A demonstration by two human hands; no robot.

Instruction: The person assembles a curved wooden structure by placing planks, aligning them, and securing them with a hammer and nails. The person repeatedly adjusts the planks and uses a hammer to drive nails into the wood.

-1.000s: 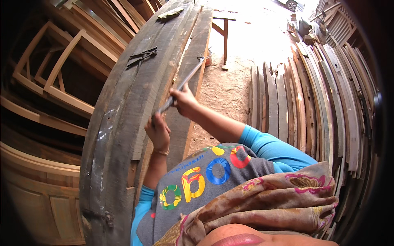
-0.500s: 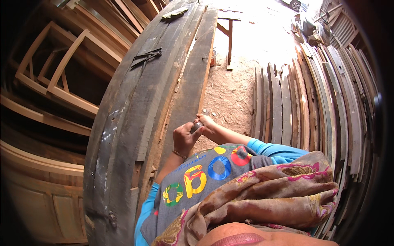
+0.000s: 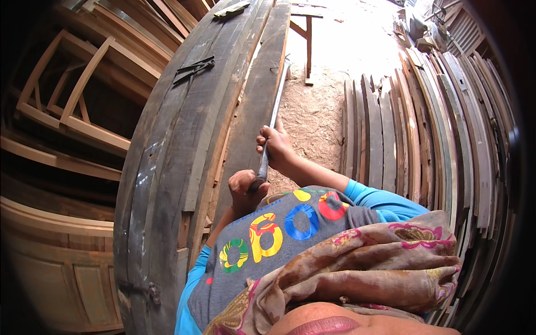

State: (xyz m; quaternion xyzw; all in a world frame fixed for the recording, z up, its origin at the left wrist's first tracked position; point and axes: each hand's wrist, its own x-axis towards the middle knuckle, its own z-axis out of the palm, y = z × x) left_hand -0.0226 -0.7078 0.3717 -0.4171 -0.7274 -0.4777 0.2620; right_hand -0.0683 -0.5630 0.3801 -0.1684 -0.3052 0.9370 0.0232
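A long metal bar (image 3: 274, 109) with a darker near end slants away from me along the right edge of a dark plank. My right hand (image 3: 273, 146) is closed round its middle. My left hand (image 3: 244, 185) is wrapped about the near end, low in front of my body. The bar's far tip reaches beside the plank's edge; what shape it has is too small to tell. The plank (image 3: 262, 58) belongs to a bench-like row of long weathered timbers. A thin dark bent piece, perhaps a nail, shows on the plank near the bar's far part.
Black metal tools (image 3: 192, 70) lie on the timbers, with a crumpled cloth-like item (image 3: 230, 11) farther off. Wooden frames (image 3: 84, 84) stand at left. Upright boards (image 3: 385, 134) line the right. A wooden trestle leg (image 3: 309, 50) stands ahead on the dirt floor (image 3: 312, 117).
The bar, mostly hidden before, has swung out lengthwise ahead of me. My right hand has moved forward along it, away from my left, which has come slightly closer to my body.
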